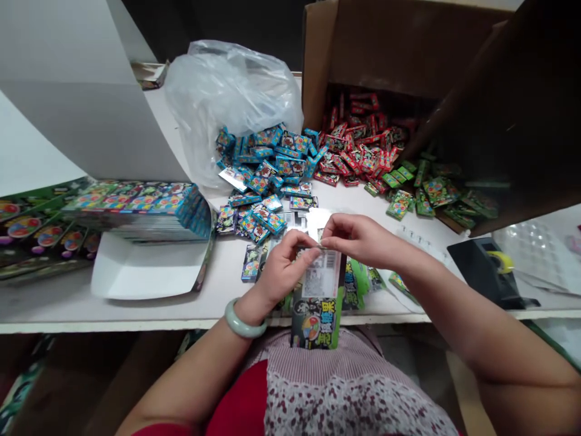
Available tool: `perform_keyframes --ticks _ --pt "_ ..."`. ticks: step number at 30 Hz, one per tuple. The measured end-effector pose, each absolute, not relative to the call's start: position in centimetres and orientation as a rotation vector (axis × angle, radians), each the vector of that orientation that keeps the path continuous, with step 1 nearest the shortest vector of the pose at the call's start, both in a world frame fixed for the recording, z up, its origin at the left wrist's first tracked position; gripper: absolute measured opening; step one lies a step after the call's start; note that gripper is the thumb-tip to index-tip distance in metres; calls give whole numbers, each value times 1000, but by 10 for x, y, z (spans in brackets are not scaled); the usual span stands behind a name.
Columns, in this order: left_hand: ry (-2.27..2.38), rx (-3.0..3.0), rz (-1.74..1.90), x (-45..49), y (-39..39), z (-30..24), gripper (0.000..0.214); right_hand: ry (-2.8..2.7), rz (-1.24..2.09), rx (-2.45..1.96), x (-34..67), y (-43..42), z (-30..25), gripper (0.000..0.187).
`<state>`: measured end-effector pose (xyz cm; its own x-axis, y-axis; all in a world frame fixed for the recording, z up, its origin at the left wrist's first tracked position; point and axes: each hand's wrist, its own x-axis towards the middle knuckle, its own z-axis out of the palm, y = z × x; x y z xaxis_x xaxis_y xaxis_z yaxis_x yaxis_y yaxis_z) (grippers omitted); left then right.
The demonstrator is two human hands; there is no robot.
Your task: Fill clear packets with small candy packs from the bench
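Note:
My left hand [290,263] is closed in a pinch at the top edge of a flat, printed candy carton [316,309]. My right hand [361,242] pinches at that same edge, its fingertips almost touching the left ones. Black and green with a colourful wheel, a barcode panel and large lettering, the carton hangs down past the table's front edge toward my lap. Fingers cover its upper end. Beneath and beside my hands lie green-and-black packets [354,284] and a small blue-sided box [250,263].
Small blue boxes [290,144] spill from a clear plastic bag [231,91]. Red boxes [367,145] and green boxes [438,191] lie before a brown cardboard box [318,66]. At left, a display box [149,266] holds stacked cartons [140,200]. A tape dispenser [488,272] stands right.

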<state>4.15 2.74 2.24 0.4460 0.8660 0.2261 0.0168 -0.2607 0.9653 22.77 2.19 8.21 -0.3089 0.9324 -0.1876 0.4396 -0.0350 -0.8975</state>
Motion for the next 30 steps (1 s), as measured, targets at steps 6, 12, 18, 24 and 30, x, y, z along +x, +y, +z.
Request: perform_keyframes --ticks 6,12,18,24,30 --pt "807 1741 1060 42 30 19 11 -1786 1287 -1491 231 34 83 10" --pt "872 1915 902 40 39 28 15 -1376 2223 -1305 236 52 59 20" --pt "997 1757 847 31 52 40 18 -1418 2048 -1353 282 59 42 14" --pt "1423 994 1181 2 74 29 14 -1209 647 -2193 407 66 24 30" --pt "1465 1241 947 -10 60 -14 25 -1081 418 -2243 438 69 -24 49"
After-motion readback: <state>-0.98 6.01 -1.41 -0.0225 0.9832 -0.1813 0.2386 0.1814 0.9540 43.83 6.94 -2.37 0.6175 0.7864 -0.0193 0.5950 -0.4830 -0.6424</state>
